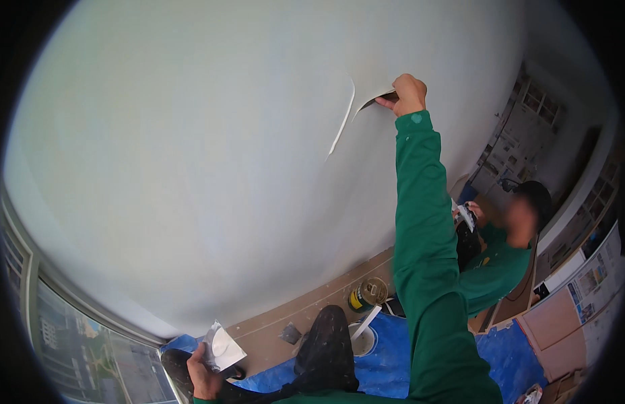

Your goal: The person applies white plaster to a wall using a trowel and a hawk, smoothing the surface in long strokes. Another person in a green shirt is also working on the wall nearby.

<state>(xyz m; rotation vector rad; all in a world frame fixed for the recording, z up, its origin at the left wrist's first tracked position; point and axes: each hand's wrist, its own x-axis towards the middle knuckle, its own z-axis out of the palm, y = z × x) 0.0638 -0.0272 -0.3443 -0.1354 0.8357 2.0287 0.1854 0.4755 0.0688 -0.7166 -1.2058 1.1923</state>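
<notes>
My right hand [408,94] is raised high against the white wall [191,155], shut on the handle of a wide putty knife [372,99] whose blade lies on the wall. A thin curved ridge of fresh filler [342,124] runs down the wall just left of the blade. My left hand [203,376] hangs low near the floor and grips a flat metal hawk plate [222,346] with a white smear of filler on it. My green sleeve [423,222] stretches up the middle right. My dark trouser knee [329,343] is below.
Another person in a green top [494,266] crouches at the right by the wall, holding a tool. A metal tin [368,294] and a white bucket [362,337] with a stick stand on blue floor sheeting [393,357]. A window [70,337] is at the lower left.
</notes>
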